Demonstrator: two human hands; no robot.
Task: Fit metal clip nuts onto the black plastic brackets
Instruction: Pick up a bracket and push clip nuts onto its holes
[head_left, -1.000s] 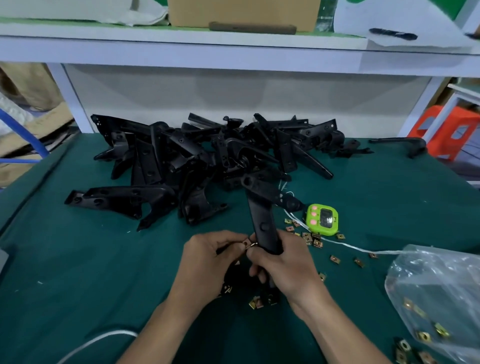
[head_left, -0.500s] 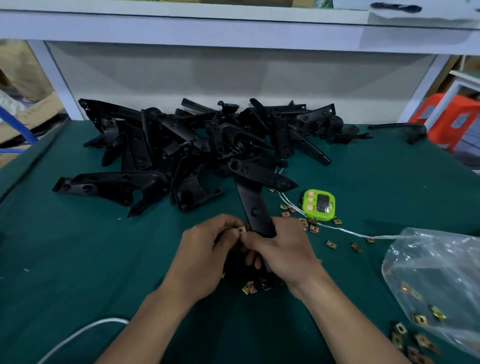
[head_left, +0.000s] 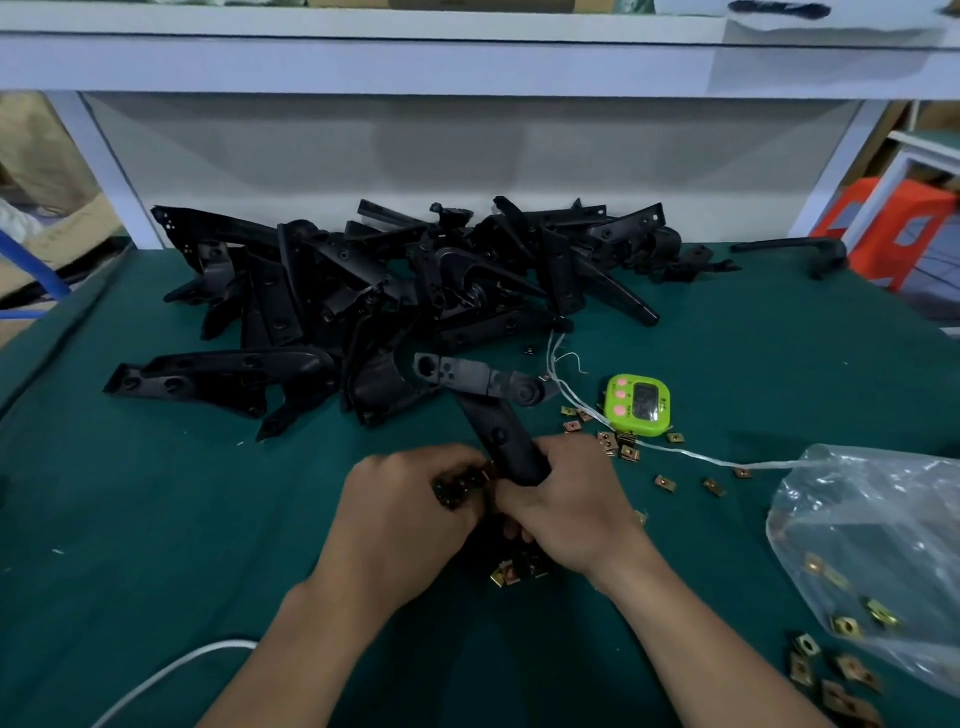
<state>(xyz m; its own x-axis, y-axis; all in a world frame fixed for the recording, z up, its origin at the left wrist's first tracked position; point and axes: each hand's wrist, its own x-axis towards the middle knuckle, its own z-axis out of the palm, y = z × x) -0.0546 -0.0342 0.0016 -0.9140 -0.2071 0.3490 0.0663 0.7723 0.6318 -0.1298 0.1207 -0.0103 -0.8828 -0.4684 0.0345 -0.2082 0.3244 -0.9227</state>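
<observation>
A black plastic bracket (head_left: 491, 410) stands tilted on the green table, its T-shaped top pointing away from me. My right hand (head_left: 566, 512) grips its lower shaft. My left hand (head_left: 402, 512) holds the bracket's lower end and pinches a brass-coloured clip nut (head_left: 487, 469) against the bracket's left edge. Several loose clip nuts (head_left: 621, 447) lie to the right of my hands, and a few more clip nuts (head_left: 514, 571) lie under them. A big pile of black brackets (head_left: 363, 296) fills the table behind.
A green digital timer (head_left: 638, 404) sits right of the bracket, with a white string (head_left: 691, 456) running to a clear plastic bag (head_left: 872, 545) of clip nuts at the right edge. A white cable (head_left: 171, 675) lies near left. A white shelf frame (head_left: 104, 166) rises behind.
The bracket's top has swung lower and flatter toward the table. My left hand has pressed in closer, covering more of the clip nut against the bracket.
</observation>
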